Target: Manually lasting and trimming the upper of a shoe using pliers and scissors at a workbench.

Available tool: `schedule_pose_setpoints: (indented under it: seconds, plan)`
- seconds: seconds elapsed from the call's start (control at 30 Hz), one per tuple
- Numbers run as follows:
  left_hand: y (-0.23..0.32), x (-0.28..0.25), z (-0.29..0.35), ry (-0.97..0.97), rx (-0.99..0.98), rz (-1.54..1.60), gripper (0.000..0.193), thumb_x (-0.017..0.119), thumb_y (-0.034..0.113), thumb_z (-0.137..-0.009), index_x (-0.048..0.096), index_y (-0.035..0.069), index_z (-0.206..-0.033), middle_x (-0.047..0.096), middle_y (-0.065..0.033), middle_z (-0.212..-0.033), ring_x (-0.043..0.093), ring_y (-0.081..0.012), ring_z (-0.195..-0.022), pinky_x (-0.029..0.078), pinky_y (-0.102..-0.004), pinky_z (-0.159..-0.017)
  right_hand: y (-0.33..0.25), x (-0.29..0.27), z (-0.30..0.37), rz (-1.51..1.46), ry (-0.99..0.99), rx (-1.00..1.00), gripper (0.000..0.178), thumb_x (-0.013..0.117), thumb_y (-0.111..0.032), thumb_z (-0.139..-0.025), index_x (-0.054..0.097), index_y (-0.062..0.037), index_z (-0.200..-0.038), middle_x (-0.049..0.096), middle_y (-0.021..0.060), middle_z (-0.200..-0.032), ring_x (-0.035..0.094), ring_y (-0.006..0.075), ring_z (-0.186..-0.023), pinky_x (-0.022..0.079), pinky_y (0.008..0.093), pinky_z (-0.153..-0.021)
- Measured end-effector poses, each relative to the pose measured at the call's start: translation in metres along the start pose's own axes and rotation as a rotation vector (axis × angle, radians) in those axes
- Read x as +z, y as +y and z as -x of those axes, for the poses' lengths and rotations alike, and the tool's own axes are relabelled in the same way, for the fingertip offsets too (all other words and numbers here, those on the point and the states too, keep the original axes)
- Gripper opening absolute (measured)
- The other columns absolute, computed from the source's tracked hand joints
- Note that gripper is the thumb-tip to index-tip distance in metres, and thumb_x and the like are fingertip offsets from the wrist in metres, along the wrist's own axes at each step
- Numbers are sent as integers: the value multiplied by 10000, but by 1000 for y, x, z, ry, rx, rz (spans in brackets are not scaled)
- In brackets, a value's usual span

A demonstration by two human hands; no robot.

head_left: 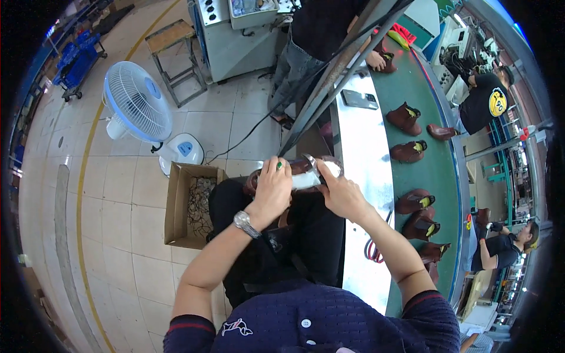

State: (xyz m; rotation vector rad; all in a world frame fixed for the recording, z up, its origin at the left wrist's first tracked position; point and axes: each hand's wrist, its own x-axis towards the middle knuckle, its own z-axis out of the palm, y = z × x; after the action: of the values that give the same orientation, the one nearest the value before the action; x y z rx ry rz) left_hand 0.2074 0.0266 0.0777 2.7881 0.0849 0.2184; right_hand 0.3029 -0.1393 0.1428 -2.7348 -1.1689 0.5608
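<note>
Both hands work on a brown shoe (294,172) over the lap: left hand (272,187) fingers grip its upper, right hand (341,194) fingers pinch its toe; steady support seems needed.

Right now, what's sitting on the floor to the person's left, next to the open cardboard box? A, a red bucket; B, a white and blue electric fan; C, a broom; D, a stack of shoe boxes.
B: a white and blue electric fan stands on the tiled floor just beyond the cardboard box, while both hands, the left hand and the right hand, hold a brown shoe over the lap.
</note>
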Motion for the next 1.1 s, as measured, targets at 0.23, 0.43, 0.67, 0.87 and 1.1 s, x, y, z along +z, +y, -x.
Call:
schedule_pose_setpoints:
  seconds: [0.23, 0.43, 0.67, 0.87, 1.1]
  plan:
    - [-2, 17, 24, 194, 157, -186, 669, 657, 252, -820, 448, -161, -1303, 510, -254, -1232, 467, -396, -1201, 327, -437, -1087, -32, -3, 6, -293, 421, -36, 689, 558, -142, -905, 211, -116, -1499, 627, 227, -641, 625, 410, -585, 496, 515, -570]
    - [-3, 28, 29, 291, 160, -276, 605, 607, 254, -871, 469, -167, -1283, 501, -278, -1275, 460, -452, -1238, 332, -497, -1096, -30, -7, -4, -68, 211, -173, 682, 560, -140, -900, 218, -111, -1488, 609, 220, -606, 623, 420, -586, 487, 536, -563]
    - [-2, 14, 26, 250, 89, -52, 537, 607, 205, -854, 494, -137, -1252, 510, -260, -1252, 456, -412, -1245, 344, -479, -1081, -27, 18, -10, 66, 153, -152, 708, 555, -133, -895, 200, -135, -1508, 624, 224, -625, 633, 406, -568, 507, 506, -556]
    - [-7, -2, 39, 79, -77, -132, 719, 778, 130, -684, 475, -86, -1299, 513, -217, -1275, 449, -337, -1251, 403, -368, -1029, -40, 38, -6, -63, 149, -94, 714, 557, -132, -892, 197, -133, -1508, 634, 223, -643, 637, 415, -584, 517, 500, -567]
    - [-14, -9, 42, 223, -107, 241, 693, 788, 28, -650, 456, -67, -1252, 560, -236, -1190, 538, -389, -1146, 467, -432, -944, -58, 31, -10, -204, 198, -160, 687, 536, -159, -916, 187, -101, -1506, 629, 195, -629, 625, 391, -544, 501, 491, -514]
